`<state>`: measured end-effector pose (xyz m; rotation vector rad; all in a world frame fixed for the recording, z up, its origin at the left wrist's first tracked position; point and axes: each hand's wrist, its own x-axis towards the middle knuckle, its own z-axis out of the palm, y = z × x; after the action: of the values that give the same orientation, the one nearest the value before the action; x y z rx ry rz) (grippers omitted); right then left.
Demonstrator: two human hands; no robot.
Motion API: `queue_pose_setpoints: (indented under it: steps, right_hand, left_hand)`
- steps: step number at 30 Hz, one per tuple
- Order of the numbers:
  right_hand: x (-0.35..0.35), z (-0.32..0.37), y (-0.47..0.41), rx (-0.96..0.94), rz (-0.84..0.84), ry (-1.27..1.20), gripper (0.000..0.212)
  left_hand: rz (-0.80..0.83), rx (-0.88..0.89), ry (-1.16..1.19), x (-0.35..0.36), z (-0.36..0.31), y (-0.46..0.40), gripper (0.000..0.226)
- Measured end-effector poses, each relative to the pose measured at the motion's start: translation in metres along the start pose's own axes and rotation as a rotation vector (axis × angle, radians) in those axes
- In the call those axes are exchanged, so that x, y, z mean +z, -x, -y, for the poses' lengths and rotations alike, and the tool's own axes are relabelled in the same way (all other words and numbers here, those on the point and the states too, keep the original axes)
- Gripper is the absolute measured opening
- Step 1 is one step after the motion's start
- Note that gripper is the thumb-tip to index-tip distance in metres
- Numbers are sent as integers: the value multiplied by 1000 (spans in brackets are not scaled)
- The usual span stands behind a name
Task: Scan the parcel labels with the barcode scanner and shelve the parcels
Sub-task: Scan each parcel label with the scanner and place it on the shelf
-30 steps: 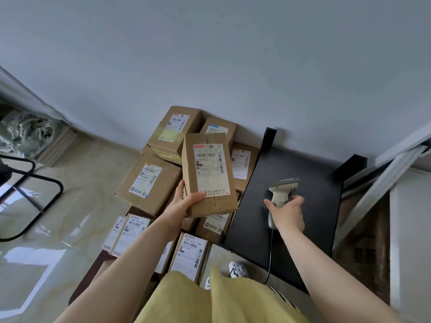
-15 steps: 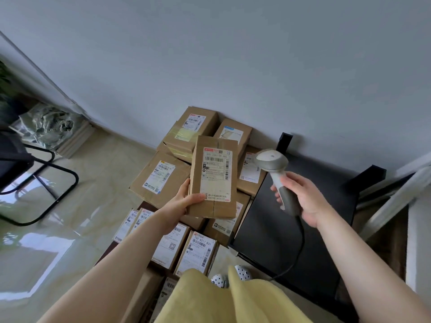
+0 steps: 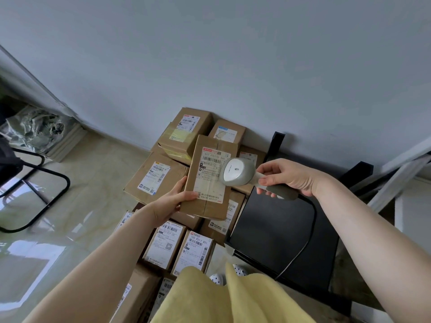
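Left hand [image 3: 171,202] gripping parcel [image 3: 211,177] by its lower left edge, thumb across the front, held above stacked boxes [image 3: 161,176], right hand [image 3: 288,174] curled round scanner [image 3: 242,172] handle, head over the label [image 3: 212,170] (perhaps touching).

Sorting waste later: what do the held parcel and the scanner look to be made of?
The parcel looks like matte brown corrugated cardboard, sealed with glossy clear tape, with a white paper label. The scanner looks like smooth, satin light-grey moulded plastic with a darker grey handle, possibly rubberised.
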<state>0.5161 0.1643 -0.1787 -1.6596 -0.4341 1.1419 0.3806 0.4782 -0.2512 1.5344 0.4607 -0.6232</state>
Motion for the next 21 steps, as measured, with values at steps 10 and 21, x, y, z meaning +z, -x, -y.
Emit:
queue_pose_setpoints:
  steps: [10, 21]
  right_hand:
    - [0, 1, 1, 22, 34, 41, 27]
    - [-3, -2, 2, 33, 16, 52, 34]
  left_hand:
    - [3, -16, -9, -5, 7, -2, 133]
    - [2, -47, -17, -3, 9, -3, 137]
